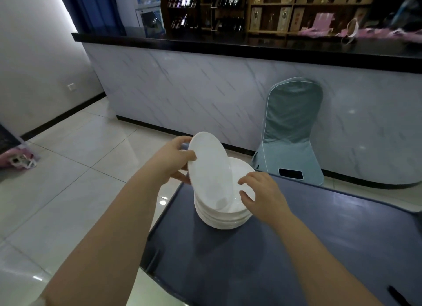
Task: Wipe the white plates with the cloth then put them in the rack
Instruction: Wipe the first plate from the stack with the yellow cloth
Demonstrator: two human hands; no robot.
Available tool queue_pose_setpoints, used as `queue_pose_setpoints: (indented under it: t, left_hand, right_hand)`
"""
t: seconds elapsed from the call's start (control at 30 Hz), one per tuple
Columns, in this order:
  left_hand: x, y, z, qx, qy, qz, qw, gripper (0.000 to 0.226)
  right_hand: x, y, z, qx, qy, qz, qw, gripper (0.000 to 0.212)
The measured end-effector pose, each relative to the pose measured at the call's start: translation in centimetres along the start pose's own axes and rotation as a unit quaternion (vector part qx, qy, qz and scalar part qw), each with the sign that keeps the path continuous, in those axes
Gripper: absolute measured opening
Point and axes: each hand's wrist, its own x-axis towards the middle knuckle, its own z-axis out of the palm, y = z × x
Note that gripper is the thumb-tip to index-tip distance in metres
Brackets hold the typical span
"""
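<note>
A stack of several white plates [225, 219] sits on the far left corner of a dark blue table [296, 248]. One white plate [209, 168] is tilted up on edge above the stack. My left hand [175, 163] grips its left rim, thumb on the front and fingers behind. My right hand [260, 191] hovers over the right side of the stack, its fingers loosely curled near the tilted plate's lower edge and holding nothing. I see no cloth and no rack.
A grey-blue covered chair [292, 132] stands beyond the table against a marble-fronted bar counter [205, 89], with a black phone [290, 174] on its seat. Shiny tiled floor [80, 168] lies to the left. A dark object [397, 294] pokes in at the table's near right.
</note>
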Motion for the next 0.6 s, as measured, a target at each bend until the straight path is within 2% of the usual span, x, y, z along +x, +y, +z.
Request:
queue_pose_setpoints:
  t: [0.13, 0.33, 0.43, 0.6]
  left_hand:
    - [-1.0, -3.9, 0.8, -0.169, 0.001, -0.037, 0.985, 0.045]
    - [-1.1, -9.4, 8.5, -0.331, -0.108, -0.099, 0.932, 0.046]
    - [-0.8, -9.8, 14.1, -0.343, -0.181, -0.129, 0.913, 0.048]
    - [-1.6, -11.1, 23.4, -0.278, -0.254, -0.132, 0.917, 0.056]
  right_hand:
    - [-1.7, 1.4, -1.6, 0.0, 0.036, 0.008, 0.999, 0.022]
    - [-7.0, 5.4, -5.3, -0.035, 0.086, 0.07, 0.993, 0.019]
    - [-11.1, 7.4, -7.2, -0.058, 0.109, 0.131, 0.984, 0.019]
    - [-20.3, 10.2, -10.0, -0.108, 0.124, 0.241, 0.956, 0.018]
